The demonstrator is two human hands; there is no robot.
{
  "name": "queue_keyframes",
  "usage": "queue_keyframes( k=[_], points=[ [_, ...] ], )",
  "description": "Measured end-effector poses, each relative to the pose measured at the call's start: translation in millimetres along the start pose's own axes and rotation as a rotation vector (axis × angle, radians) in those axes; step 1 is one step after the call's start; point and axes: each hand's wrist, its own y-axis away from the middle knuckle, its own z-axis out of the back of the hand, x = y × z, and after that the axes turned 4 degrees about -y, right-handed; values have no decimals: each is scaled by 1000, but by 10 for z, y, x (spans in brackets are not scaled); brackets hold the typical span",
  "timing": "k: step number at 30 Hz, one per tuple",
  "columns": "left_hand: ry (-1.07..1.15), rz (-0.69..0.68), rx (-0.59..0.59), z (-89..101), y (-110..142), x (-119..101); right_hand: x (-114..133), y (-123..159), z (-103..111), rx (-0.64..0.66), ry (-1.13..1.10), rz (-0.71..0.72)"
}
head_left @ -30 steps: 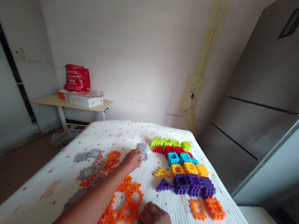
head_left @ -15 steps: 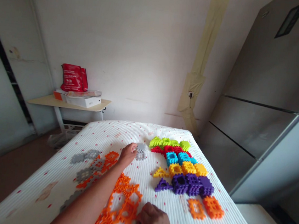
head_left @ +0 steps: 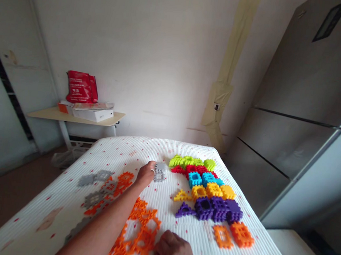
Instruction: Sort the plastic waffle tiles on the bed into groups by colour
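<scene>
My left hand [head_left: 146, 173] reaches forward over the table, its fingers closed on the left edge of a few grey interlocking tiles [head_left: 160, 168]. A grey tile with openings lies at the near side of this small pile. Close to me, my right hand [head_left: 175, 254] rests curled on the cover, its fingertips hidden under the knuckles; what they hold, if anything, does not show. Just left of it lie loose orange interlocking tiles [head_left: 146, 238], partly behind my left forearm. More grey tiles [head_left: 93, 199] are scattered further left.
Colour-sorted rows stand at the right: green [head_left: 188, 162], red [head_left: 194, 170], blue [head_left: 194, 179], yellow [head_left: 212, 189], purple [head_left: 219, 209] and orange tiles [head_left: 241, 234]. Behind are a side table [head_left: 44, 113] with a red bag [head_left: 80, 87], and a fridge [head_left: 279, 135] on the right.
The whole view has shifted slightly. My left hand stays at the grey tiles, and its fingers show a little less. My right hand keeps its curled pose.
</scene>
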Motion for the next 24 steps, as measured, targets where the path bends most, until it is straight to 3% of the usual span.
queue_keyframes(
  k=[7,11,24],
  points=[
    [-78,-148,44,-13,-297,-90,-20,-2,-46,-58,39,22],
    [-128,-156,94,-84,-417,-125,-44,7,-74,-63,61,30],
    [-258,-143,128,-124,-348,-102,-14,-3,-44,-40,57,12]
  ],
)
